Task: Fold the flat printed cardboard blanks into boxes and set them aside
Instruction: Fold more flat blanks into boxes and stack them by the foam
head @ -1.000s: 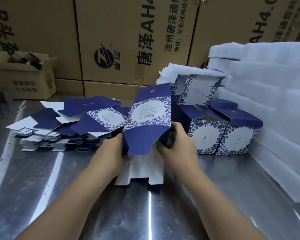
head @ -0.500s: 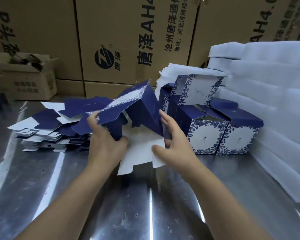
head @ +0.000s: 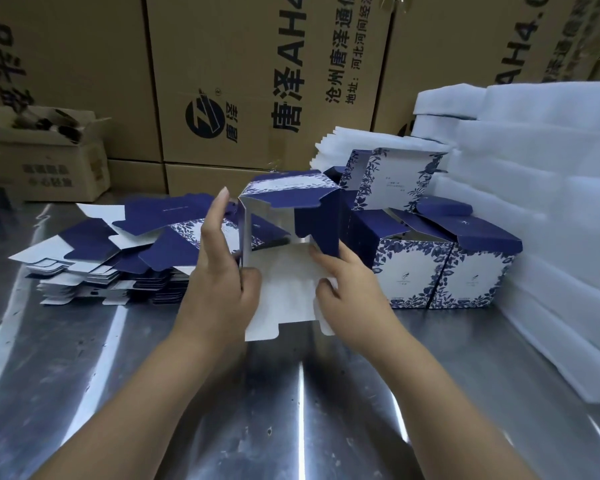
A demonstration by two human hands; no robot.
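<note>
A navy and white printed blank (head: 284,268) is opened into a square tube, its open end and white inside facing me above the metal table. My left hand (head: 219,271) grips its left wall, fingers up along the outside and thumb on the white lower flap. My right hand (head: 350,285) holds the right wall and the lower flap's right edge. A messy stack of flat blanks (head: 118,251) lies to the left. Folded boxes (head: 440,271) stand to the right, one more box (head: 392,178) perched on top behind.
White foam sheets (head: 541,216) are piled at the right edge and behind the boxes. Large brown cartons (head: 257,81) wall off the back. A small open carton (head: 45,157) sits at back left. The shiny steel table (head: 291,410) stretches toward me.
The blank went from flat and upright to opened out as a square tube with its mouth toward me. Both hands shifted from its lower edge to its two side walls.
</note>
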